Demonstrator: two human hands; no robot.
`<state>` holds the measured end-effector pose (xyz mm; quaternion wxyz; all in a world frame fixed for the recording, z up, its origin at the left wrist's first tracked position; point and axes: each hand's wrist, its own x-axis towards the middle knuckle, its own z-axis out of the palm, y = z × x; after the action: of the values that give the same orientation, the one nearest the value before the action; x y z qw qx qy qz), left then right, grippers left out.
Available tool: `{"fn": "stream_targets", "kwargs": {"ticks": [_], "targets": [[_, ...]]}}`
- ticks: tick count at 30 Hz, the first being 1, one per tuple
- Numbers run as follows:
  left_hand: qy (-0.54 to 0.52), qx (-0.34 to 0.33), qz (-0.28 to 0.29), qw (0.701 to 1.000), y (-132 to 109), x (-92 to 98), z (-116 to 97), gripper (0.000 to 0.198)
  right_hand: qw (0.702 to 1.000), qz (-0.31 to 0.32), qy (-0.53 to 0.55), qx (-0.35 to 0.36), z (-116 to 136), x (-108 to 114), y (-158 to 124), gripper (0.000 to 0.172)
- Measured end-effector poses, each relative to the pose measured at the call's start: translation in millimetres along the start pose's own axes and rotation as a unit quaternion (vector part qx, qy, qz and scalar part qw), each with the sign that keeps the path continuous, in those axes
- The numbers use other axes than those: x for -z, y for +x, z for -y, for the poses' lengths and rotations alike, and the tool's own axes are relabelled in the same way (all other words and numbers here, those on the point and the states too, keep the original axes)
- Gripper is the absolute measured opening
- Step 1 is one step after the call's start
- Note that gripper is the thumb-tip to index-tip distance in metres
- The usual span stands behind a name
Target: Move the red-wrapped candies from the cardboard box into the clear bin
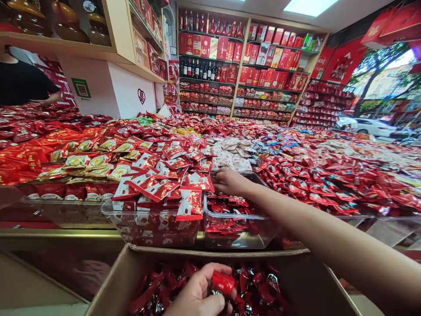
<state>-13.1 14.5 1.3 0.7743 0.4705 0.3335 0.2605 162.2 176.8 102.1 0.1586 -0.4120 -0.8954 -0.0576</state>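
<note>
Low in the view, my left hand (pixel 200 292) is closed round a red wrapped candy (pixel 223 283), above an open cardboard box (pixel 158 252). Many similar shiny red wrapped candies (pixel 149 292) lie inside that box. My right hand (pixel 228 181) reaches in from the right with its fingers curled, over a clear plastic bin (pixel 237 216) part-filled with red candies (pixel 226 226). Its fingertips are beside a red-and-white snack packet (pixel 197 181) on a heaped neighbouring bin (pixel 148 213); whether they hold anything is hidden.
Gold-and-red packets (pixel 79 160) are piled to the left, white packets (pixel 232 153) behind my right hand, and red packets (pixel 312 180) to the right. Tall shelves (pixel 248 57) of bottles and boxes line the back. A person in a dark shirt (pixel 24 83) stands far left.
</note>
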Motion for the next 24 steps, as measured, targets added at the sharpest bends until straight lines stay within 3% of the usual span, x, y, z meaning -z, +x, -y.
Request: {"fn": "stream_targets", "kwargs": {"ticks": [2, 5, 7, 10, 13, 16, 19, 22, 24], "targets": [[-0.037, -0.036, -0.032, 0.998, -2.2, -1.0, -4.8, 0.037, 0.997, -0.068, -0.005, -0.034, 11.4, 24.6, -6.6, 0.021], [-0.084, -0.042, -0.037, 0.995, -6.3, -3.8, -14.9, 0.029, 0.983, -0.167, 0.037, -0.066, 49.8, 57.1, -38.0, 0.017], [-0.111, -0.061, -0.035, 0.991, -8.8, -6.5, -21.4, 0.020, 0.978, -0.148, 0.120, -0.087, 83.0, 62.6, -70.5, 0.016], [-0.155, -0.091, -0.023, 0.983, -12.2, -10.2, -25.9, 0.019, 0.953, -0.060, 0.227, -0.193, 124.5, 38.7, -119.5, 0.019], [-0.176, -0.084, -0.022, 0.980, -14.3, -12.7, -22.4, 0.020, 0.896, 0.018, 0.362, -0.256, 142.7, -4.7, -147.9, 0.022], [-0.172, -0.069, -0.029, 0.982, -13.2, -16.3, -17.1, 0.021, 0.817, 0.015, 0.515, -0.261, 143.8, -36.9, -153.7, 0.023], [-0.148, -0.061, -0.031, 0.987, -10.5, -19.6, -20.1, 0.024, 0.748, -0.004, 0.600, -0.284, 141.0, -47.4, -153.0, 0.024], [0.002, -0.049, -0.033, 0.998, -15.9, -10.5, -29.0, 0.032, 0.708, -0.020, 0.635, -0.309, 138.1, -42.1, -154.9, 0.023], [0.179, -0.062, -0.020, 0.982, -28.5, 7.8, -27.5, 0.033, 0.682, -0.040, 0.651, -0.331, 135.3, -34.7, -156.6, 0.024]]}}
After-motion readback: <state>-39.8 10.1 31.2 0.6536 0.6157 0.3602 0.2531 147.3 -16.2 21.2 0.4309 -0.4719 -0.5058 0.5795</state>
